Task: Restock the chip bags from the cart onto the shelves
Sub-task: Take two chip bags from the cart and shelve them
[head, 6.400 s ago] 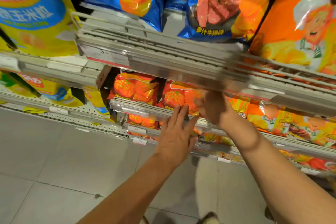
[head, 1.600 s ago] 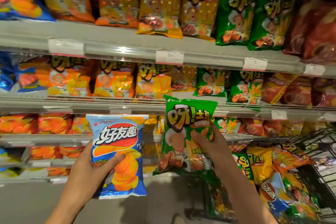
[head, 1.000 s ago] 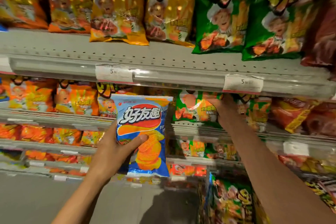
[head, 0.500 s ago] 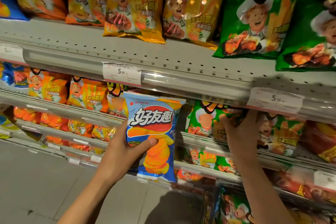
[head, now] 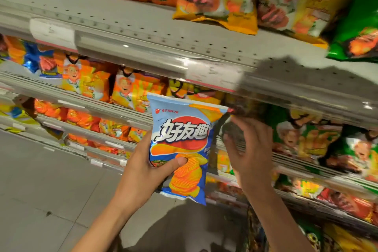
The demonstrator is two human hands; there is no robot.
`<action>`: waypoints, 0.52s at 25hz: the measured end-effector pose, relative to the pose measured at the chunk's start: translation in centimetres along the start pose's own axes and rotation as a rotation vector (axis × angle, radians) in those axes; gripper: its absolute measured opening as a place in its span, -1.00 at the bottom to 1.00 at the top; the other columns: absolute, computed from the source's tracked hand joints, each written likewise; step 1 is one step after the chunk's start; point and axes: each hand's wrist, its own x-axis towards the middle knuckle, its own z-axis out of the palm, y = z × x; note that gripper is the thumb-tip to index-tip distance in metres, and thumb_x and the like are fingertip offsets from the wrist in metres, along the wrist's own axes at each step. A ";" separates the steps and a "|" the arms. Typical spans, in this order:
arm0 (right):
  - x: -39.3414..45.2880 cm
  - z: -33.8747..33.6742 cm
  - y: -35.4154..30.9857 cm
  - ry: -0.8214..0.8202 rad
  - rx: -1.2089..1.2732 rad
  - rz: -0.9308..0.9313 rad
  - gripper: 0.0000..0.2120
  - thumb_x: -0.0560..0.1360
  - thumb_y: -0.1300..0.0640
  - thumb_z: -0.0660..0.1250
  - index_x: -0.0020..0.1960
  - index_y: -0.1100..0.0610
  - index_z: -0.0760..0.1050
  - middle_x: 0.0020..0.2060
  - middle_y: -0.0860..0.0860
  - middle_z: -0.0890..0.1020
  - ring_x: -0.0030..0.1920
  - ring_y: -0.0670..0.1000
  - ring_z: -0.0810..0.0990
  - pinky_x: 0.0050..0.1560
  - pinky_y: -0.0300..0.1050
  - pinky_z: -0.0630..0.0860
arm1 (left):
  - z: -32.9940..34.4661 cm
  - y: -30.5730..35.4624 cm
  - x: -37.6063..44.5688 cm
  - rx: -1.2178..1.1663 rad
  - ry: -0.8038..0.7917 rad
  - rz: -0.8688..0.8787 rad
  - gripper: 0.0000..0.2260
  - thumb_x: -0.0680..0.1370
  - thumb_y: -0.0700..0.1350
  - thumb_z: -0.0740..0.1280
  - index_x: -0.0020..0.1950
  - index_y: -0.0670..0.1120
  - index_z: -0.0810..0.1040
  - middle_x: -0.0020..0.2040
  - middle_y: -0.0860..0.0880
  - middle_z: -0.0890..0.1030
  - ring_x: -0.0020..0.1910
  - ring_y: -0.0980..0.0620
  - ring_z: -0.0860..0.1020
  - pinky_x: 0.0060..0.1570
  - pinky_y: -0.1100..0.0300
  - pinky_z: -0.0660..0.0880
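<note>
At the far left of the view, grey floor (head: 47, 180) runs beside the lower shelves (head: 86, 108), which carry orange bags (head: 81, 120). Further right, the left hand (head: 143, 172) grips a blue bag (head: 180, 149) upright in front of the shelving, thumb curled across the printed chips on its face and the other fingers wrapped behind it. The bag hangs in the air, clear of every shelf, its top corner close under the edge of the upper shelf (head: 143, 40). Just right of the bag, the right hand (head: 249, 149) is raised with fingers spread and loosely straight, holding nothing; its fingertips (head: 237, 122) reach toward the dark gap under the upper shelf, and the blur there makes it hard to say whether they touch anything. Beyond that hand, green bags (head: 306, 139) stand on the middle shelf. On the upper shelf sit yellow bags (head: 216, 2), with another green one at the far right. A white price tag (head: 53, 30) is fixed to the shelf edge at left. The right forearm crosses in front of the lower shelves.
</note>
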 end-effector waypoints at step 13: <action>6.3 28.4 -28.9 -0.466 0.013 -0.075 -0.60 0.54 0.06 0.43 0.36 0.04 0.48 0.30 0.01 0.53 0.34 0.09 0.46 0.38 -0.04 0.31 | -39.7 -7.1 11.1 0.034 0.234 0.156 -0.56 0.37 0.08 0.55 0.19 0.32 0.53 0.09 0.17 0.70 0.08 0.17 0.66 0.06 0.16 0.57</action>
